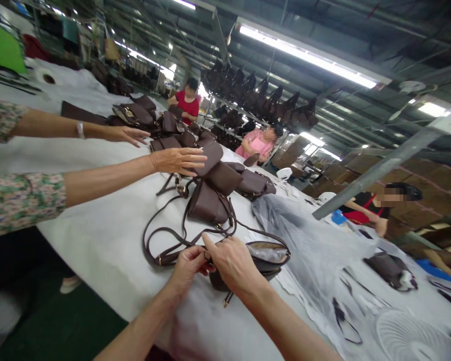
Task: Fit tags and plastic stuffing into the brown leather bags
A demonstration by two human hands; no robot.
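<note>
A dark brown handbag (218, 282) lies on the table before me. Its mouth gapes at the right, showing a pale lining (267, 251). My left hand (191, 265) is closed in a pinch at the bag's left end, near where the strap (168, 259) joins; the exact part between its fingers is hidden. Over the bag's top, my right hand (235, 263) is closed on it, with one finger pointing forward. The long strap loops away to the left. A short cord with a metal tip (226, 302) hangs off the front. Just beyond lies another brown bag (207, 203).
Another person's hands (178, 160) reach in from the left over a heap of brown bags (169, 123). Clear plastic sheeting (304, 235) covers the table's right part. A white fan (413, 333) stands at lower right. Several people work beyond; a slanted metal post (379, 163) rises at right.
</note>
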